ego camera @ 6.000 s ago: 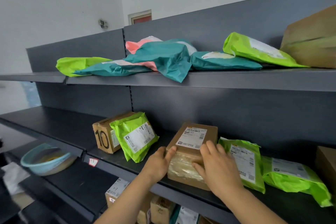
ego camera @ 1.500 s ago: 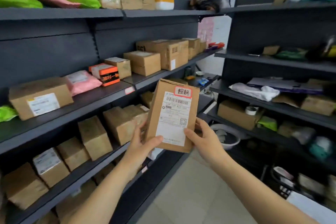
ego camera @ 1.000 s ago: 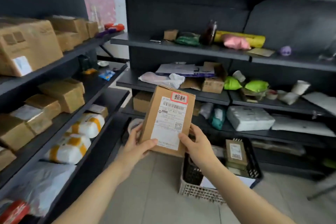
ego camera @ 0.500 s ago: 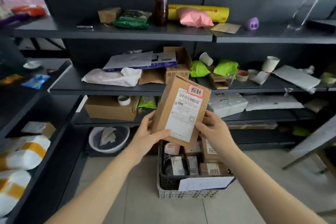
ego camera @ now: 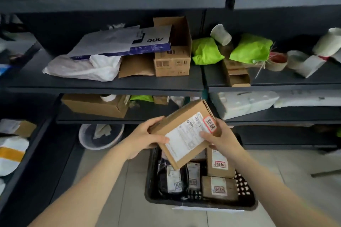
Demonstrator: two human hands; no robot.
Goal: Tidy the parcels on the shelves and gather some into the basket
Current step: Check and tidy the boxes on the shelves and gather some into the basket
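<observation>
**Parcel held over the basket, ready for lowering**

The left hand (ego camera: 145,138) grips one end of the cardboard parcel (ego camera: 184,132) with its thumb across the labelled face. The right hand (ego camera: 219,138) clasps the opposite end. The parcel is tilted, and its lowest corner hangs directly above the basket (ego camera: 149,175). Beneath the left hand lies a dark bag (ego camera: 171,175), and beneath the right hand stand brown boxes (ego camera: 219,164). Free space looks tight. Level the parcel and lower it label-up onto the dark bag. Release both grips only once the parcel rests on the contents.
</observation>
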